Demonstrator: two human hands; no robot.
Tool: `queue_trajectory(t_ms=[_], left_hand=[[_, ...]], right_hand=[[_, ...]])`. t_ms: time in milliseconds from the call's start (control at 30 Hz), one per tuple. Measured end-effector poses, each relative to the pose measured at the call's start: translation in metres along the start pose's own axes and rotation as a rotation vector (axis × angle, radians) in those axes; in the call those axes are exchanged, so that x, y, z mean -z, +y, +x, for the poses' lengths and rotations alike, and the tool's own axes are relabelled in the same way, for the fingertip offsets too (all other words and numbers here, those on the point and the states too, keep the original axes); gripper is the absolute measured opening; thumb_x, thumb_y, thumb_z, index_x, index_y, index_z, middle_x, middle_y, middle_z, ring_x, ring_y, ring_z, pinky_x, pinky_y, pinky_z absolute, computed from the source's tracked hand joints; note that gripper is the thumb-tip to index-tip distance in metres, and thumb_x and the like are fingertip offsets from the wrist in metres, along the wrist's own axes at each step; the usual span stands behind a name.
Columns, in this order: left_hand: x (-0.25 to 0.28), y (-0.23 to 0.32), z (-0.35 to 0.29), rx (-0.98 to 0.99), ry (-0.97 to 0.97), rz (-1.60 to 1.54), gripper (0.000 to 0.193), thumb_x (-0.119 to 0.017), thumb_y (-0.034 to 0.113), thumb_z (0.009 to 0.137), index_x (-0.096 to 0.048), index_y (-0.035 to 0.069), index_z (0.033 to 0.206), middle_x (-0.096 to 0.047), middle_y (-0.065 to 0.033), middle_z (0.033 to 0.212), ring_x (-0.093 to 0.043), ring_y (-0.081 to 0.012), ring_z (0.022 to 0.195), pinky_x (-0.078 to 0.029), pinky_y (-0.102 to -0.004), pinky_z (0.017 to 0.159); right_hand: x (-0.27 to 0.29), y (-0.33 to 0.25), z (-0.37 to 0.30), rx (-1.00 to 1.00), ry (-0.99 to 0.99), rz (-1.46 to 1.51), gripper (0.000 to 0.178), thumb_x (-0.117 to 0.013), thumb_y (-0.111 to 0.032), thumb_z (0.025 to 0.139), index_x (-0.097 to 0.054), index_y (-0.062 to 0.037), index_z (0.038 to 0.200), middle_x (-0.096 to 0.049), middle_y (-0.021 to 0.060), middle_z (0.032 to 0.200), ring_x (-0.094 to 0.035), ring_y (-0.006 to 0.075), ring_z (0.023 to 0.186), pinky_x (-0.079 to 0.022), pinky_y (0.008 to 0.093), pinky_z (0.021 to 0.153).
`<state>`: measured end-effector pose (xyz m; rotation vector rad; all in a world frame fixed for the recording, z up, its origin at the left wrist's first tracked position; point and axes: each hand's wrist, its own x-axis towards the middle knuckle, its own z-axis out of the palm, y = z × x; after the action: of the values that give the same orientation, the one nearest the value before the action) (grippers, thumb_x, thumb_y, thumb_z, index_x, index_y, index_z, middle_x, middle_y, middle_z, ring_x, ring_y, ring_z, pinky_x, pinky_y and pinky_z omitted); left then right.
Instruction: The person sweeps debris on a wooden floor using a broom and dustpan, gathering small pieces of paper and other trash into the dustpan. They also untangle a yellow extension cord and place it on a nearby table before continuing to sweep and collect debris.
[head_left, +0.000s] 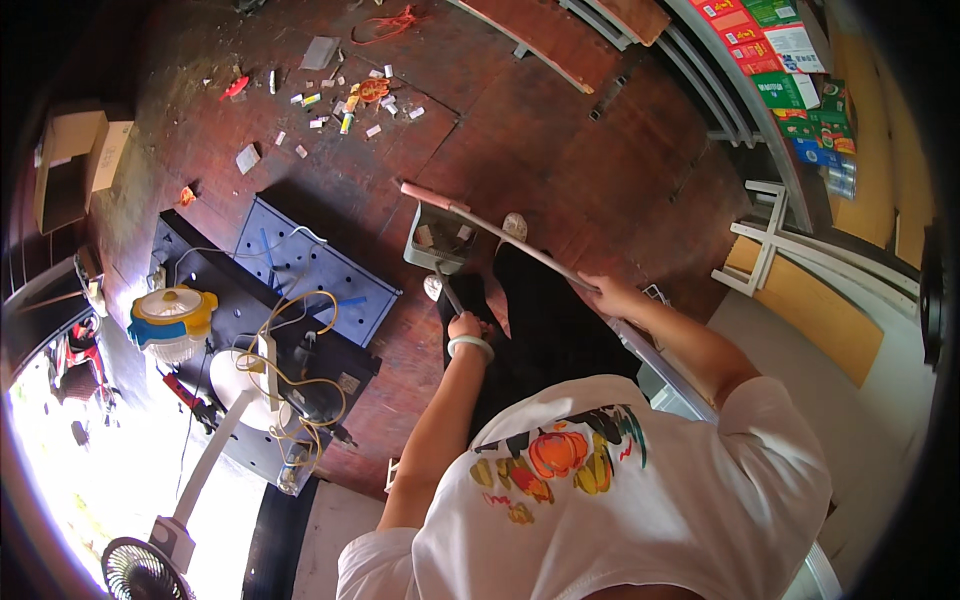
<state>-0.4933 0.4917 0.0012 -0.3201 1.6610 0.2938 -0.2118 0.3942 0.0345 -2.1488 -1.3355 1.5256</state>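
My left hand [466, 326], with a pale bangle on its wrist, is closed round the handle of a grey dustpan [412, 250]. A few light scraps [426, 236] lie inside the pan, which rests low by my shoes. My right hand [604, 294] grips the long thin handle of a broom [540, 251]. Its pinkish head [426, 194] is just past the dustpan's far edge, near the floor. Farther off to the left, small litter [350, 105] of white, yellow and red pieces is scattered over the reddish-brown floor [590, 160].
To my left stands a dark table [345, 372] with cables, a yellow-and-blue lamp [172, 312] and a white fan [145, 570]. A blue perforated panel [330, 280] is beside it. A cardboard box [75, 170] sits far left. White frames [770, 240] and stacked colourful cartons [790, 75] are on the right.
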Motion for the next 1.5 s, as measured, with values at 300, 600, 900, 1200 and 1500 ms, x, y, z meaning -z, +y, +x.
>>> queue_trajectory(t_ms=[300,600,900,1200,1500], left_hand=[[0.036,0.040,-0.004,-0.149,0.102,0.345,0.011,-0.042,0.015,0.082,-0.047,0.015,0.091,-0.040,-0.0042,0.056,-0.040,-0.0180,0.041,-0.035,-0.0288,0.036],[0.039,0.079,0.047,-0.051,0.083,0.245,0.006,-0.045,0.011,0.078,-0.049,0.008,0.075,-0.042,-0.0057,0.053,-0.042,-0.0172,0.040,-0.034,-0.0296,0.034],[0.089,0.111,0.036,-0.157,-0.070,0.177,0.015,-0.047,0.012,0.080,-0.046,0.005,0.067,-0.040,-0.0039,0.051,-0.039,-0.0138,0.039,-0.033,-0.0286,0.036],[0.149,0.096,-0.019,-0.198,-0.175,-0.235,0.013,-0.044,0.017,0.085,-0.047,0.007,0.078,-0.046,-0.0004,0.062,-0.042,-0.0092,0.047,-0.039,-0.0212,0.043],[0.177,-0.074,-0.080,-0.146,-0.290,-0.617,0.012,-0.050,0.019,0.084,-0.049,0.010,0.077,-0.048,0.0008,0.062,-0.040,-0.0070,0.048,-0.037,-0.0191,0.041]], right_hand=[[0.024,-0.034,0.011,-0.275,0.099,-0.349,0.049,-0.050,-0.019,0.080,-0.041,-0.0204,0.128,-0.060,0.0210,0.078,-0.059,0.0304,0.066,-0.047,0.0371,0.061],[-0.055,-0.062,0.039,-0.441,-0.141,-0.002,0.053,-0.039,-0.017,0.084,-0.025,-0.0198,0.135,-0.055,0.0147,0.062,-0.051,0.0214,0.041,-0.044,0.0339,0.040],[-0.040,-0.096,0.000,-0.487,-0.256,0.513,0.048,-0.047,-0.018,0.084,-0.037,-0.0193,0.131,-0.041,0.0007,0.055,-0.038,0.0103,0.041,-0.034,0.0259,0.036],[0.070,-0.090,-0.018,-0.556,-0.117,0.498,0.051,-0.046,-0.018,0.086,-0.029,-0.0164,0.135,-0.039,-0.0008,0.058,-0.031,0.0078,0.041,-0.029,0.0235,0.036],[0.152,-0.078,0.066,-0.527,-0.474,0.302,0.050,-0.043,-0.017,0.088,-0.026,-0.0187,0.135,-0.039,-0.0013,0.057,-0.034,0.0065,0.044,-0.031,0.0231,0.039]])
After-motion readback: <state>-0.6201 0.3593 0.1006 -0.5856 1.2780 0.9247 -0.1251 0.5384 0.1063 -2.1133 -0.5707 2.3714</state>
